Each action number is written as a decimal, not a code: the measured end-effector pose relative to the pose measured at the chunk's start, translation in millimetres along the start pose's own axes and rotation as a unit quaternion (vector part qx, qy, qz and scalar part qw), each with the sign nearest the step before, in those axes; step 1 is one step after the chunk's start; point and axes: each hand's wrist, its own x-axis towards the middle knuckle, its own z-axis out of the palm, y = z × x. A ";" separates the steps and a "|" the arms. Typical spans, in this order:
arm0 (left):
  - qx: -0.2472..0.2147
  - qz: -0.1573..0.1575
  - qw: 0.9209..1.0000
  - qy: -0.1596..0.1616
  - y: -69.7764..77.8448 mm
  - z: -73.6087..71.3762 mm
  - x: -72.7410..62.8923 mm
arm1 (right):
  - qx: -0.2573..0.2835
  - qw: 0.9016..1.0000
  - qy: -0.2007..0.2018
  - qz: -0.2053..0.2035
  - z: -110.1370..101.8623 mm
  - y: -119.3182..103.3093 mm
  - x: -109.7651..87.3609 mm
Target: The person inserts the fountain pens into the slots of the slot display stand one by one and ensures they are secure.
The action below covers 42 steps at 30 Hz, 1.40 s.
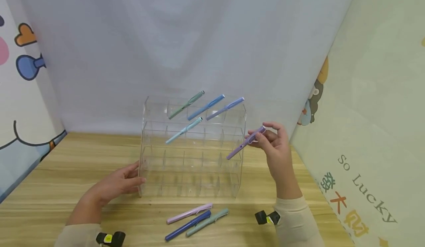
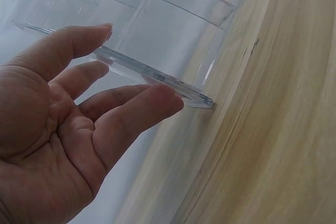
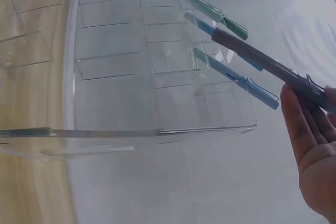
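A clear pen display rack [image 1: 141,155] stands on the table, divided into small compartments. My left hand [image 1: 116,182] holds its left side panel near the bottom, with fingers at the panel's edge [image 2: 157,74]. My right hand [image 1: 277,149] pinches a purple pen [image 1: 242,146] by its capped end, its other end slanting down over the rack's right side. On the top tier lie a green pen [image 1: 186,105], a blue pen [image 1: 206,107] and a lavender pen [image 1: 225,108]. A pale blue pen [image 1: 183,131] leans one tier lower.
In front of the rack lie a pink pen [image 1: 189,213], a dark blue pen [image 1: 187,226] and a pale green pen [image 1: 207,222], side by side on the wooden table [image 1: 99,147]. A pale curtain [image 1: 182,37] hangs behind, with printed panels at both sides.
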 end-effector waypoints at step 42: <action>0.009 0.007 1.000 0.002 0.7 0.1 -1.2 | -0.027 0.998 0.051 -0.014 85.7 46.4 51.4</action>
